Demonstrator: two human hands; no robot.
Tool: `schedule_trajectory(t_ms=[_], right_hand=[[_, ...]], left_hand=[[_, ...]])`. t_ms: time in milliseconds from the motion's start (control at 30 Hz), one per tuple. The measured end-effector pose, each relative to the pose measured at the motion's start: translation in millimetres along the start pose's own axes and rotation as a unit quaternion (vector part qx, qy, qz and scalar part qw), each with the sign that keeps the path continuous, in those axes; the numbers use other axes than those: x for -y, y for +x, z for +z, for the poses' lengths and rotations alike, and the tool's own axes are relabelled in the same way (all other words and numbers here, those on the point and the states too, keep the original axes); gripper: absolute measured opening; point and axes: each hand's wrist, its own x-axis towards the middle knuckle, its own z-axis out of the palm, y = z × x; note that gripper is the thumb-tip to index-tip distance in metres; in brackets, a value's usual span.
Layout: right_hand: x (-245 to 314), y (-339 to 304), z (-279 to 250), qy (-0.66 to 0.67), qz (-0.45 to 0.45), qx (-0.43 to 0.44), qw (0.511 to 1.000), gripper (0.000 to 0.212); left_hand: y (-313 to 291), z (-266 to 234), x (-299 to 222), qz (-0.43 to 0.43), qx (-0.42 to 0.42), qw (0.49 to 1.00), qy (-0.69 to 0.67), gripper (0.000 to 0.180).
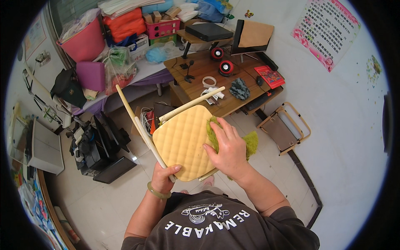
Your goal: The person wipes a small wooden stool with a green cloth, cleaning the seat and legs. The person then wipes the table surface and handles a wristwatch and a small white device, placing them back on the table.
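Left hand [161, 177], 7 o'clock of seat [183, 141]: thumb over corner, gripping chair [144, 134] — presumably bracing it; other fingers mostly hidden. Chair held aloft, centre: seat yellow, quilted, round-cornered; frame pale, tubular. Right hand [229, 148], 3 o'clock: fingers bent over shaggy green cloth [251, 143], holding it against seat edge.

Round speakers [226, 68] on desk [246, 71]; brown-seated chair [280, 132] near wall [341, 125].
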Motion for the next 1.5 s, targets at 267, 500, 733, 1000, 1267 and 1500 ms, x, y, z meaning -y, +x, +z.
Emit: schedule_trajectory(t_ms=[267,500,733,1000,1267,1500], right_hand=[[3,0,0,-0.002,0.005,0.010,1.000,0.062],[5,0,-2,-0.001,0.008,0.015,1.000,0.060],[-2,-2,0,0.019,-0.005,0.002,1.000,0.049],[24,-43,15,-0.057,-0.246,0.056,0.966,0.040],[-7,-8,17,-0.121,-0.172,-0.019,0.977,0.040],[-24,10,27,-0.024,0.029,0.006,0.999,0.042]], left_hand=[[0,-1,2,0.004,-0.004,1.000,-0.002,0.075],[-1,0,1,0.003,-0.001,1.000,0.004,0.077],[0,-2,2,0.004,0.000,1.000,0.002,0.076],[1,-5,4,0.017,-0.009,1.000,-0.009,0.068],[-2,5,3,0.014,0.007,1.000,0.001,0.068],[1,-3,12,-0.008,-0.012,1.000,0.024,0.073]])
